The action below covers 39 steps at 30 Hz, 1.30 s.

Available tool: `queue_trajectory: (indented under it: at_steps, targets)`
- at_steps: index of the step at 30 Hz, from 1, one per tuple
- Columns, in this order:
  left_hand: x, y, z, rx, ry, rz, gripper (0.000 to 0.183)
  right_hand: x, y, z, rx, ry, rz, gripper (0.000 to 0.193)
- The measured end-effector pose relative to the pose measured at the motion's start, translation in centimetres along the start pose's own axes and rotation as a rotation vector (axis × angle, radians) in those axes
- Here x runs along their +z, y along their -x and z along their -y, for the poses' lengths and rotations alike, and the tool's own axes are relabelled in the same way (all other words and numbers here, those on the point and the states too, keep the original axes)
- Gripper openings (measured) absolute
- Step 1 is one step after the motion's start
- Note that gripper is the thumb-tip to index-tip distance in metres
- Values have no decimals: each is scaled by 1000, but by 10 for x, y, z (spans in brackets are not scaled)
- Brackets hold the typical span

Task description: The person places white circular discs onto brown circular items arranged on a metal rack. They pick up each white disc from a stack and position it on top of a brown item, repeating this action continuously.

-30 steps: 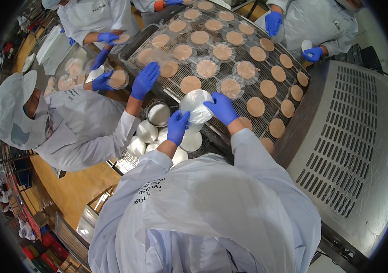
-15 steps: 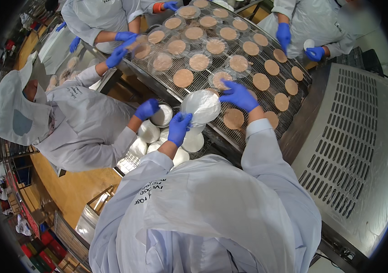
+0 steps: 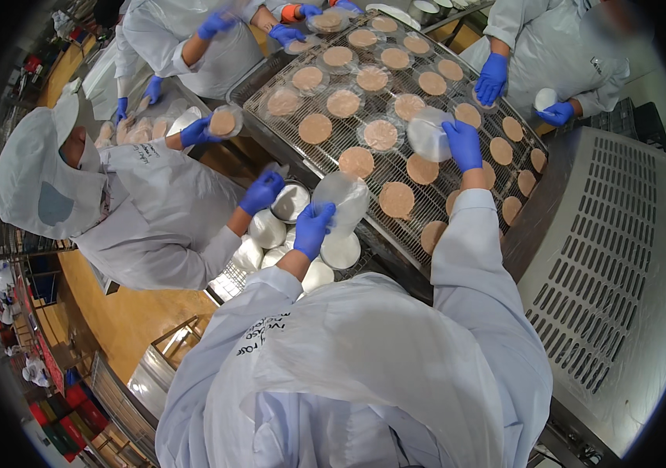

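Wire-mesh conveyor (image 3: 442,210) runs diagonally across the upper middle of the view, bearing rows of round brown patties (image 3: 397,199), several of them already under clear round sheets. Grey metal housing with slotted vents (image 3: 606,265) flanks the conveyor on the person's right. Orange-brown floor (image 3: 126,320) shows at lower left. Person in white coat and hood (image 3: 60,179) stands at the left, one blue-gloved hand (image 3: 261,192) at a round metal container (image 3: 290,201), the other holding up a covered patty (image 3: 223,122). Further white-coated workers with blue gloves stand at the top and top right of the belt. Stacked white round lids or cups (image 3: 301,249) sit below the conveyor's near edge. Left hand (image 3: 313,228), blue-gloved, is closed in a pinch on the lower edge of a clear round film disc (image 3: 342,199), held just above the stack. Right hand (image 3: 463,144), also gloved, grips a second clear film disc (image 3: 430,134) by its right edge, over the belt beside a covered patty (image 3: 380,134).
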<state>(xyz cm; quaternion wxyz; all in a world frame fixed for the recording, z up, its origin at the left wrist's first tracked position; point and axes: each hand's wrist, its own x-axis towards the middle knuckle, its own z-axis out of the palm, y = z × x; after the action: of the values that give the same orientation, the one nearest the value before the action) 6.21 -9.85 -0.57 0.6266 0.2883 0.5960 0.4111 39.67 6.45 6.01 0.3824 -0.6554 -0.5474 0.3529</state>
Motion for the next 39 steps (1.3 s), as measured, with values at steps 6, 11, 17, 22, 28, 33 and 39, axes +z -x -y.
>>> queue_trajectory:
  at_steps: [6,11,17,22,28,33,39]
  targets:
    - [4,-15,-39,79,-22,129,28,80,54,41,103,-253,396,31]
    - [16,-27,-66,170,59,105,30,117,58,37,-159,-201,301,30]
    - [24,-11,-46,17,-16,-46,31,25,-43,25,-28,182,-98,29]
    - [30,-17,-44,-30,60,16,33,67,-73,-68,-563,789,-304,33]
    - [9,-34,-51,6,131,-25,30,125,21,22,-175,-52,281,34]
    - [8,-36,-51,2,74,18,28,135,61,63,-94,75,327,32]
    - [18,-19,-55,-7,69,14,29,43,-8,10,-69,313,74,22]
